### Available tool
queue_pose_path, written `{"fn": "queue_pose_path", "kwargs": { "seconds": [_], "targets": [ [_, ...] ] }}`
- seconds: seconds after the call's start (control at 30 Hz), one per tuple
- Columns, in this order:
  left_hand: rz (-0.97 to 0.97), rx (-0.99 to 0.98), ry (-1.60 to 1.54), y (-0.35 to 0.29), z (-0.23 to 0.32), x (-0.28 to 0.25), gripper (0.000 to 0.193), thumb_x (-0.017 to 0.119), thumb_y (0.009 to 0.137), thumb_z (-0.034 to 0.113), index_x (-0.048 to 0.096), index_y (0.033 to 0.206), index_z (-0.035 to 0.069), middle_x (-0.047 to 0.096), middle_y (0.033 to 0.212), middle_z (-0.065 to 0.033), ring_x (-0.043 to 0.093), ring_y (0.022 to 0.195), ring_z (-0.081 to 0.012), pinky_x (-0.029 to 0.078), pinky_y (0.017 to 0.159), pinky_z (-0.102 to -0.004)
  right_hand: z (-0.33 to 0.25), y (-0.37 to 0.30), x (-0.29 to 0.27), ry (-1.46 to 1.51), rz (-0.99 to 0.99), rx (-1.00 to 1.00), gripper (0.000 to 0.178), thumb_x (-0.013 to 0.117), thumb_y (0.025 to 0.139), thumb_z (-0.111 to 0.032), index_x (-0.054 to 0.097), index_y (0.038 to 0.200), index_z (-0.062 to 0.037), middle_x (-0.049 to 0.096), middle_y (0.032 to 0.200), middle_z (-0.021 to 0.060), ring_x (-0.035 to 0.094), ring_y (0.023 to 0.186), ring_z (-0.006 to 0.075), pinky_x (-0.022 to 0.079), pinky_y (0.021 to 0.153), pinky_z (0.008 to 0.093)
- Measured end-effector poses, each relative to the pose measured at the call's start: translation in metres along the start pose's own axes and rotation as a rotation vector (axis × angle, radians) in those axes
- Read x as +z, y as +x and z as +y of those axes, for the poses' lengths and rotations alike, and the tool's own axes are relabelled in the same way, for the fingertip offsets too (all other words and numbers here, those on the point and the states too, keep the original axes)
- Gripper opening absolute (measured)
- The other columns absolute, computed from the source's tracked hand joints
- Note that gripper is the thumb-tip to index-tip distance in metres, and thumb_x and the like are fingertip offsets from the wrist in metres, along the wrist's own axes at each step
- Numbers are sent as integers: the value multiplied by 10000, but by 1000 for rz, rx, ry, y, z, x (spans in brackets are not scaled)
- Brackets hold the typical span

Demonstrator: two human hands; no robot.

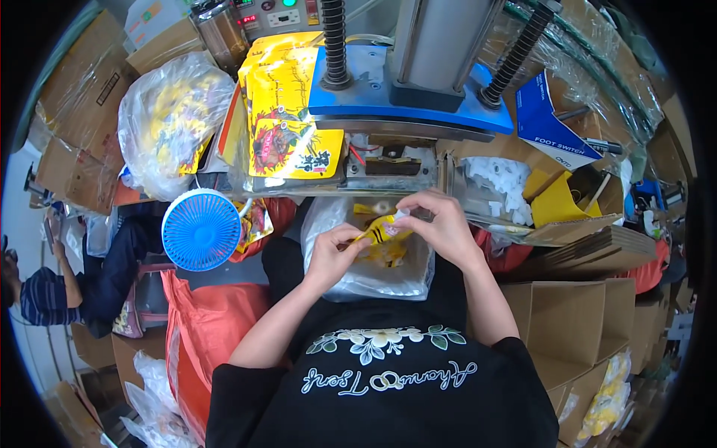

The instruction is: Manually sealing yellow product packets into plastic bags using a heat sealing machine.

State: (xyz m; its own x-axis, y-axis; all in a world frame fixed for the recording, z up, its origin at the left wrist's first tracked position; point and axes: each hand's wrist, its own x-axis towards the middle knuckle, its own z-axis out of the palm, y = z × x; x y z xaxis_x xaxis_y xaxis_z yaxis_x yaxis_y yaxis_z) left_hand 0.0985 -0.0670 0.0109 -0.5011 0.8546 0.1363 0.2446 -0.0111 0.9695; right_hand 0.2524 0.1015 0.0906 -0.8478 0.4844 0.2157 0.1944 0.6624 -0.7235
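Over my lap, both hands hold a small yellow plastic packet (385, 231) with black marks. My left hand (333, 257) pinches its left end. The fingers of my right hand (441, 228) close on its upper right end, where a whitish bit shows at the fingertips. Beneath the hands a clear plastic bag (414, 282) sits open, with more yellow packets (387, 256) inside. Just beyond is the bench edge, below a press machine with a blue plate (366, 97). Stacked printed yellow pouches (295, 145) lie left of the press.
A blue fan (200, 229) stands left of my hands, near a filled clear bag (175, 112). Red sacks (213, 313) lie at lower left. On the right are a blue carton (549, 119), white scraps (497, 183) and cardboard boxes (564, 325). Another person (52, 291) sits far left.
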Motion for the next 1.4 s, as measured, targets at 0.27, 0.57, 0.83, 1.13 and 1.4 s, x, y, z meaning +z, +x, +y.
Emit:
{"fn": "queue_pose_path", "kwargs": {
  "seconds": [0.27, 0.57, 0.83, 1.13, 1.4],
  "targets": [
    [79, -289, -278, 41, 0, 28, 336, 681, 906, 251, 696, 910, -85, 707, 793, -87, 612, 658, -75, 478, 593, -251, 38, -3, -33, -104, 298, 189, 456, 732, 830, -194, 605, 1231, -19, 693, 1058, 134, 679, 898, 202, 519, 787, 323],
    [130, -545, -753, 74, 5, 36, 279, 670, 920, 177, 672, 988, -93, 702, 887, -114, 668, 757, -130, 550, 665, -277, 98, -54, -68, -717, 205, 427, 222, 696, 824, -238, 703, 972, -73, 695, 908, 153, 668, 843, 343, 518, 745, 445],
    [442, 276, 949, 75, -7, -62, 525, 772, 776, 285, 624, 1226, 59, 565, 1323, -157, 463, 1297, -325, 310, 1090, -453, 110, -37, -52, -220, 368, 401, 219, 610, 892, -93, 575, 1108, -82, 639, 991, 114, 627, 770, 201, 482, 711, 301],
    [254, -57, 271, 31, 26, -55, 54, 729, 815, 40, 704, 816, -8, 674, 738, -13, 553, 656, -57, 432, 630, -235, 61, -25, -45, -92, 410, 173, 190, 643, 893, -108, 669, 1069, -41, 613, 977, 81, 568, 848, 147, 451, 724, 262],
    [-46, -85, 154, 1, -5, -1, 162, 733, 829, 101, 709, 910, -37, 652, 713, -59, 572, 682, -78, 438, 635, -242, -10, 3, -12, -242, -54, -205, 132, 680, 839, -164, 685, 937, -75, 670, 859, 64, 586, 871, 254, 439, 783, 377]
  ]
}}
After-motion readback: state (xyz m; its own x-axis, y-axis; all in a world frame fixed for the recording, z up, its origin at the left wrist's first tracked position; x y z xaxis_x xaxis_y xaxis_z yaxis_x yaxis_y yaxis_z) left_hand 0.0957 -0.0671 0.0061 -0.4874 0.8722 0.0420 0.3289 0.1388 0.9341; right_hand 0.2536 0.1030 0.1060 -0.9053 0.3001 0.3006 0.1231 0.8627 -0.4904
